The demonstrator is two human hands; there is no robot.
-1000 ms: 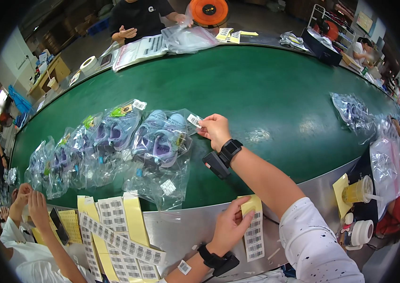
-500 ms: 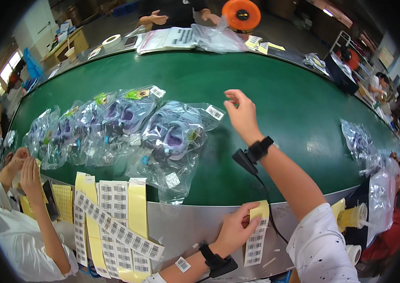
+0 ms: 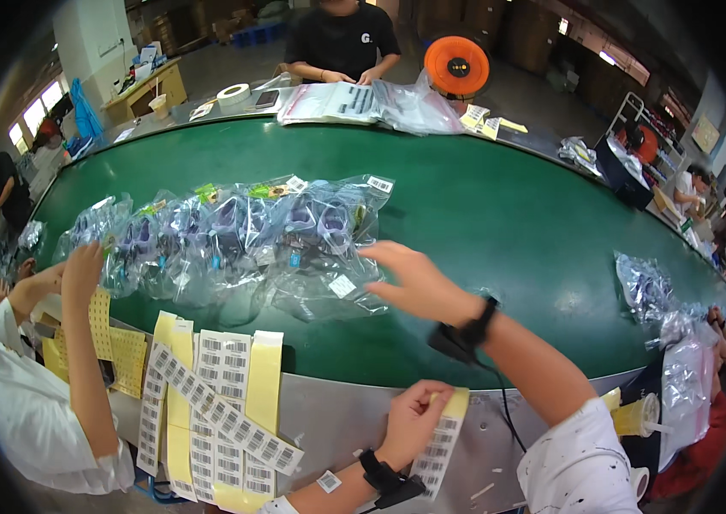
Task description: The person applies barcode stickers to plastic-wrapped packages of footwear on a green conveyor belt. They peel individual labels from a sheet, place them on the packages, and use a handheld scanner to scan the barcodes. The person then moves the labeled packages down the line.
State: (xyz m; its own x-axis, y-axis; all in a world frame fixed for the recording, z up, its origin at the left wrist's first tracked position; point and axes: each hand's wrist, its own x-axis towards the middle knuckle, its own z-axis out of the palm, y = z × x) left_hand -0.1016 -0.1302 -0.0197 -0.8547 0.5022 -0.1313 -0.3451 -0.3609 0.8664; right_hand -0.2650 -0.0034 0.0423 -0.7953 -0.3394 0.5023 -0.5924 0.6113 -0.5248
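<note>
My left hand [image 3: 414,421] pinches the yellow top end of a barcode label strip [image 3: 435,458] at the belt's metal edge. Over the green belt, my right hand [image 3: 419,287] holds nothing, its thumb and fingers apart. Its fingertips are beside the clear plastic bag of blue-purple shoes [image 3: 334,219] at the right end of a row; whether they touch it I cannot tell. A barcode label shows on that bag's upper corner, and a white square label [image 3: 342,285] lower down. One small barcode sticker [image 3: 329,481] is stuck on my left forearm.
Overlapping label sheets [image 3: 224,377] lie on the metal edge at left, near a co-worker's raised hand [image 3: 82,270]. More bagged shoes [image 3: 644,283] lie at far right, near a drink cup [image 3: 635,416]. Across the belt, a person stands behind stacked plastic bags [image 3: 329,101] and an orange fan [image 3: 456,67].
My right hand has come down toward the end bag, its fingers spreading. That bag now lies straighter and closer to the row. My left hand still grips the label strip.
</note>
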